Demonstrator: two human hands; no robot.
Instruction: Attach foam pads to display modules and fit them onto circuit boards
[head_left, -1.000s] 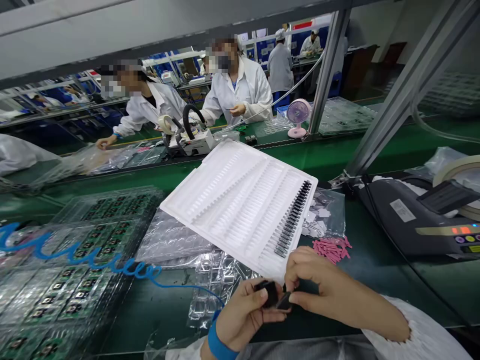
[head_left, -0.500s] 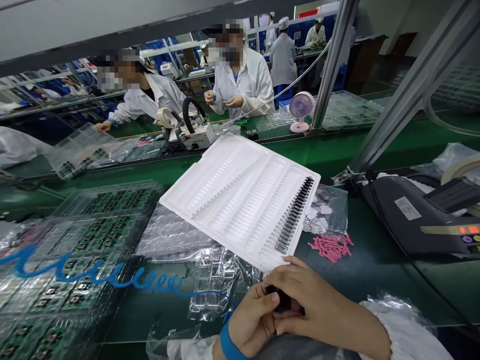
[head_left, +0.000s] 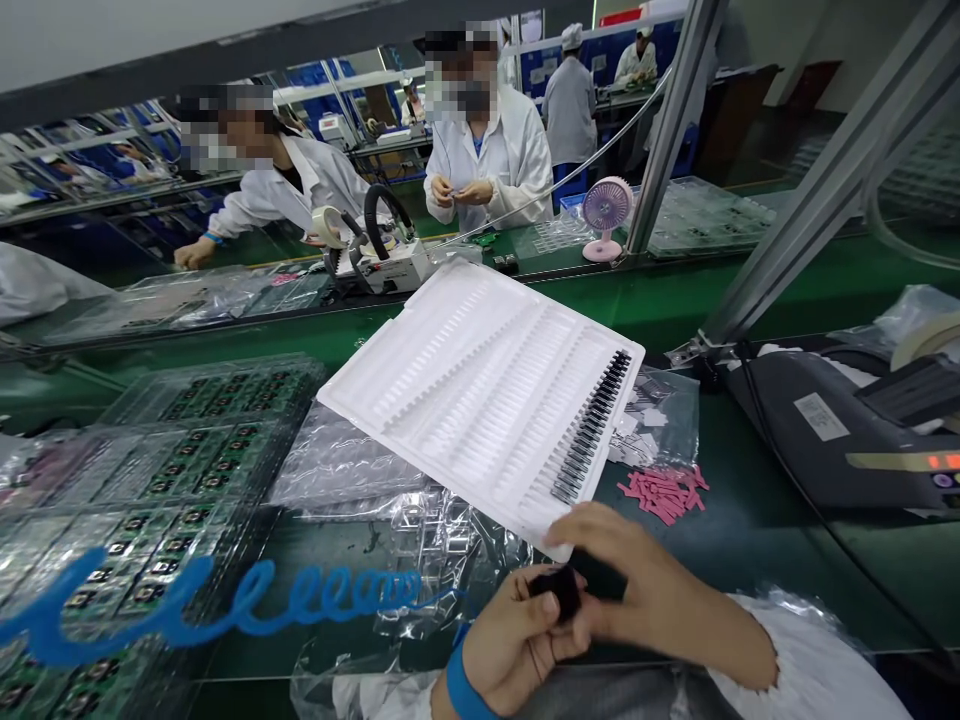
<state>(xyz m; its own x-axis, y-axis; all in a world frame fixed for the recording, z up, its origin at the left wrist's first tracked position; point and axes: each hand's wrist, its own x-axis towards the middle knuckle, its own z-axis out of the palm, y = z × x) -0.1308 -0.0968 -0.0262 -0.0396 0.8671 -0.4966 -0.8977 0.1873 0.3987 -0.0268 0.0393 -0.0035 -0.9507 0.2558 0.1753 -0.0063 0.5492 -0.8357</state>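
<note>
My left hand, with a blue band at the wrist, grips a small dark block-shaped part between thumb and fingers. What the part is I cannot make out. My right hand is spread just right of it, fingers stretched over the part and thumb close to the left fingertips. Right behind my hands lies a white plastic tray, tilted on the bench, with a row of small black pieces with metallic ends along its right side.
Left are stacked clear trays of green circuit boards, with a coiled blue cord in front. Pink strips and a bag of white pieces lie right of the tray. Farther right is a grey machine. Co-workers sit across the bench.
My right hand has lifted and opened away from the dark part, which shows more now. My left hand keeps its grip. Across the bench, a co-worker's clear tray has been lowered.
</note>
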